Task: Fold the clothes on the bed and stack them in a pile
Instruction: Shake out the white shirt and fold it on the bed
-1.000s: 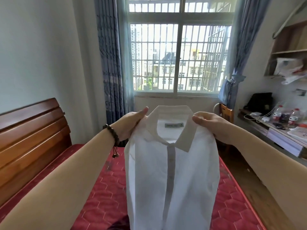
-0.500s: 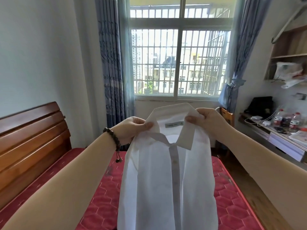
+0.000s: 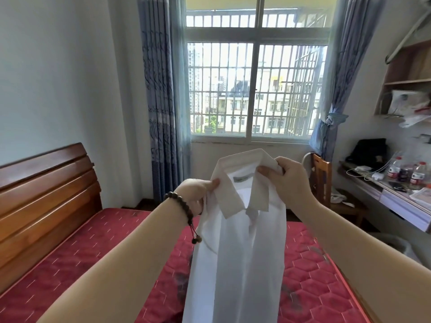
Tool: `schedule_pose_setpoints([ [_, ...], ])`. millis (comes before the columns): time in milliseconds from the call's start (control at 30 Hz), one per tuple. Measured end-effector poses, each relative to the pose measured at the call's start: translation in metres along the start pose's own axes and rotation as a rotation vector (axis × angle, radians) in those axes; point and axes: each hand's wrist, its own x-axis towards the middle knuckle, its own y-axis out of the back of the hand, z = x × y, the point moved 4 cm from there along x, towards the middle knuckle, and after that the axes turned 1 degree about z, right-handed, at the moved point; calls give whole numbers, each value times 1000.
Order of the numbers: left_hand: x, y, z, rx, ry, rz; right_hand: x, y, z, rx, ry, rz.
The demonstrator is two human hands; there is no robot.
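Observation:
A white collared shirt (image 3: 240, 257) hangs upright in the air above the red quilted mattress (image 3: 112, 248), its front facing me and its lower part running out of the frame. My left hand (image 3: 194, 197), with a dark bead bracelet on the wrist, pinches the shirt at the left side of the collar. My right hand (image 3: 288, 180) grips the right side of the collar, fingers curled over its edge. The two hands are close together, so the shirt hangs narrow. No other clothes or pile are in sight.
A wooden headboard (image 3: 44, 197) lines the bed's left side. Ahead is a barred window (image 3: 254, 89) with blue curtains. To the right stand a wooden chair (image 3: 326, 185) and a desk (image 3: 391, 194) with bottles and cables, with shelves above it.
My hands have come closer together on the collar, narrowing the shirt. The view has tipped so the shirt and hands sit lower, showing more of the window.

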Motion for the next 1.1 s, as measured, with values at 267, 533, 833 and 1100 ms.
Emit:
schedule_pose_setpoints([
  [267, 0, -6, -14, 229, -199, 37, -5, -4, -2, 12, -20, 6],
  [533, -19, -1, 0, -13, -173, -571, 8, 15, -6, 85, -87, -110],
  [833, -26, 22, 61, 202, -357, -491, 28, 40, -36, 133, -24, -348],
  [1100, -36, 31, 97, 746, -873, 192, 32, 39, -49, -246, 162, -321],
])
